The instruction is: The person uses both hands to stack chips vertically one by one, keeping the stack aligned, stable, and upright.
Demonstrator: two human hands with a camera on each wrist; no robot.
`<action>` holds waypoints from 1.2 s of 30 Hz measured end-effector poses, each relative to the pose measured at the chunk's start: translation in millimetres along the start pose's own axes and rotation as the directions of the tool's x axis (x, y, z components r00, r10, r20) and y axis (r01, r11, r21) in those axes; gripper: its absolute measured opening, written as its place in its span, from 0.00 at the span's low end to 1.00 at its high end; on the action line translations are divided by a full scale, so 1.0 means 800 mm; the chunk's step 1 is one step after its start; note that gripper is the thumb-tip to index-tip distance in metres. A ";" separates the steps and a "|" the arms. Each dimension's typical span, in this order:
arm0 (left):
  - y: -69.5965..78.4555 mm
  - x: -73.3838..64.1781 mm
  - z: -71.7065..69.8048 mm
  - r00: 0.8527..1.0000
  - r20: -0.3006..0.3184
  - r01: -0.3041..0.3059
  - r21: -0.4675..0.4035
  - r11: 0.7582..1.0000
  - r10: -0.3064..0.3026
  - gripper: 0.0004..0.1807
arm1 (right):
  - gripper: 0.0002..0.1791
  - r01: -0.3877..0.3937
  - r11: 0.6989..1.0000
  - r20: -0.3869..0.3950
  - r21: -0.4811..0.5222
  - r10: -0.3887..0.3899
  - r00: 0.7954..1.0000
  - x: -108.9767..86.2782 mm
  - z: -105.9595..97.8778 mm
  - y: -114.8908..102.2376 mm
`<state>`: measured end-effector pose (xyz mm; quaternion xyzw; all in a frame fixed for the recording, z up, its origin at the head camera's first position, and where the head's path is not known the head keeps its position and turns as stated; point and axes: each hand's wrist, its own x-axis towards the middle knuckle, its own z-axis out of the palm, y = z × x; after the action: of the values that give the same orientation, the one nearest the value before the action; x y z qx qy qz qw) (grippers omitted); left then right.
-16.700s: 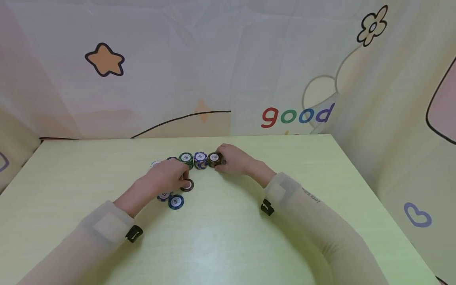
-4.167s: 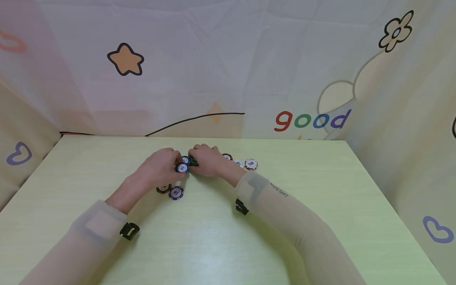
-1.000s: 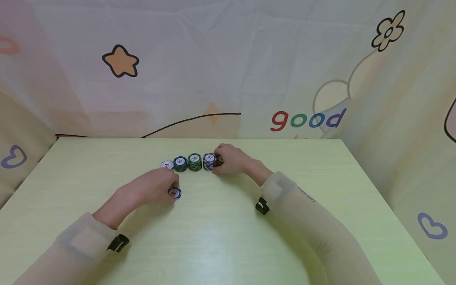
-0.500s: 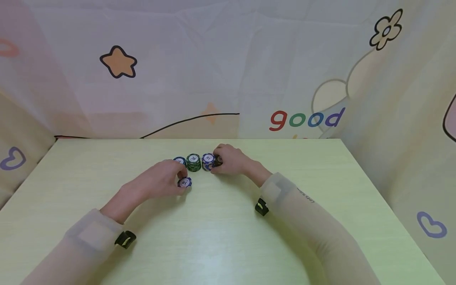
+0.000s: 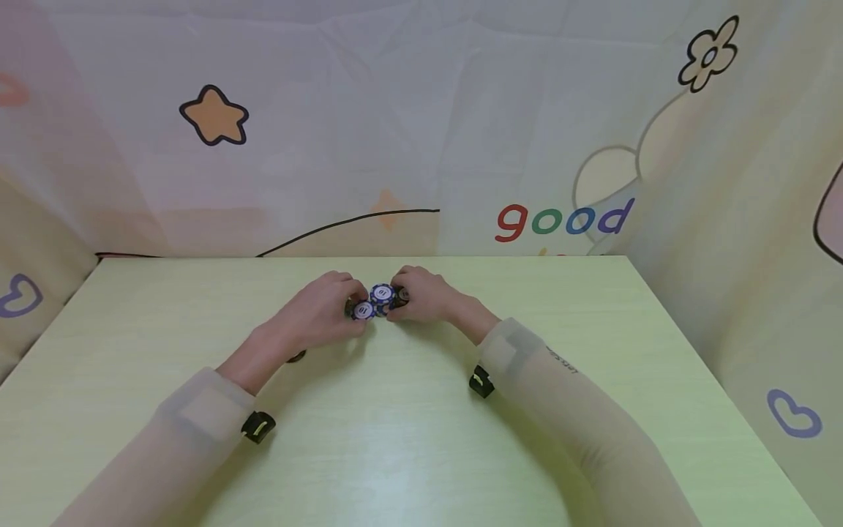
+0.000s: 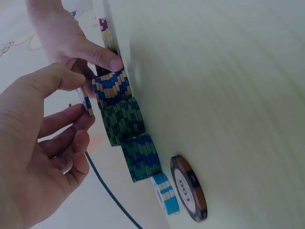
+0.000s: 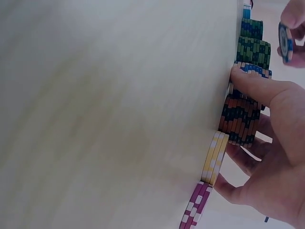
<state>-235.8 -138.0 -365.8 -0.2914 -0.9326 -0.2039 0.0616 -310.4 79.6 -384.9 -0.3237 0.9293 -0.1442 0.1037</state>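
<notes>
My left hand (image 5: 323, 311) pinches a single blue poker chip (image 5: 363, 311) marked 10 between thumb and fingers. In the left wrist view that chip is raised off the table, beside the top of the blue-and-tan chip stack (image 6: 112, 88). My right hand (image 5: 428, 294) holds the blue stack (image 5: 383, 295) at its sides, the thumb low on the near side. Under my right palm stands a brown-and-black chip stack (image 7: 239, 121). A green stack (image 6: 123, 121) adjoins the blue one; the left hand mostly hides it in the head view.
The row continues with a dark blue-green stack (image 6: 142, 157) and light blue-and-white chips (image 6: 165, 193). At its other end are yellow chips (image 7: 215, 157) and purple chips (image 7: 196, 205). A lone brown chip (image 6: 189, 188) lies on the table (image 5: 421, 439) near my left wrist.
My left hand has carried the blue chip up and rightward to the blue stack. The lone brown chip has come into view by my left wrist. My right hand has stayed nearly in place.
</notes>
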 end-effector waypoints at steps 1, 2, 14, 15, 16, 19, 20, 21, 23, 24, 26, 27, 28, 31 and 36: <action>0.000 0.003 0.001 1.000 0.000 0.000 0.002 1.000 0.000 0.17 | 0.29 -0.001 1.000 0.001 -0.001 0.001 1.000 0.000 0.000 0.000; 0.000 0.005 0.002 1.000 0.000 0.004 0.005 1.000 -0.004 0.17 | 0.28 -0.001 1.000 0.001 -0.002 0.001 1.000 0.001 0.001 0.000; -0.005 0.025 0.003 1.000 0.016 0.023 0.031 0.999 -0.023 0.18 | 0.29 -0.004 1.000 -0.005 0.006 0.004 1.000 0.000 0.003 -0.001; -0.004 0.026 0.003 1.000 0.019 0.024 0.029 0.999 -0.024 0.18 | 0.29 -0.002 1.000 -0.007 0.005 0.003 1.000 0.000 0.003 -0.001; -0.004 0.027 0.004 1.000 0.020 0.023 0.027 0.999 -0.024 0.18 | 0.29 -0.001 1.000 -0.008 0.005 0.001 1.000 0.000 0.004 -0.001; -0.003 0.030 0.004 0.999 0.021 0.023 0.024 0.999 -0.024 0.17 | 0.28 0.003 1.000 -0.012 0.006 -0.003 1.000 0.000 0.004 0.000; -0.002 0.031 0.005 1.000 0.021 0.022 0.023 0.999 -0.022 0.17 | 0.28 0.004 1.000 -0.013 0.005 -0.003 1.000 0.000 0.004 0.000; -0.002 0.032 0.005 1.000 0.021 0.020 0.024 1.000 -0.021 0.17 | 0.28 0.005 1.000 -0.015 0.004 -0.005 1.000 0.000 0.004 0.000; -0.002 0.035 0.006 1.000 0.022 0.014 0.029 0.999 -0.015 0.17 | 0.28 0.007 1.000 -0.016 0.004 -0.007 1.000 0.000 0.004 0.000; -0.002 0.036 0.007 1.000 0.022 0.011 0.032 0.999 -0.012 0.16 | 0.28 0.008 1.000 -0.016 0.003 -0.008 1.000 0.000 0.004 0.000; -0.002 0.038 0.008 1.000 0.021 0.001 0.036 0.999 -0.002 0.16 | 0.28 0.007 1.000 -0.015 0.000 -0.007 1.000 0.001 0.004 0.000; -0.002 0.039 0.009 1.000 0.022 -0.001 0.038 0.999 0.000 0.15 | 0.28 0.006 1.000 -0.014 -0.001 -0.006 1.000 0.001 0.005 0.000; -0.002 0.039 0.009 1.000 0.023 0.000 0.039 0.999 -0.001 0.15 | 0.29 0.007 1.000 -0.014 -0.004 -0.007 1.000 0.001 0.005 0.000; -0.003 0.040 0.010 1.000 0.025 0.008 0.038 0.999 -0.009 0.15 | 0.29 0.008 1.000 -0.012 -0.010 -0.008 1.000 0.001 0.005 0.000; -0.002 0.037 0.008 0.999 0.039 0.027 0.041 0.999 -0.028 0.18 | 0.29 0.008 1.000 -0.011 -0.014 -0.008 1.000 -0.001 0.003 0.000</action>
<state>-261.0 -121.2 -365.6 -0.2812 -0.9415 -0.1799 0.0464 -309.3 79.9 -387.1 -0.3275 0.9295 -0.1400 0.0956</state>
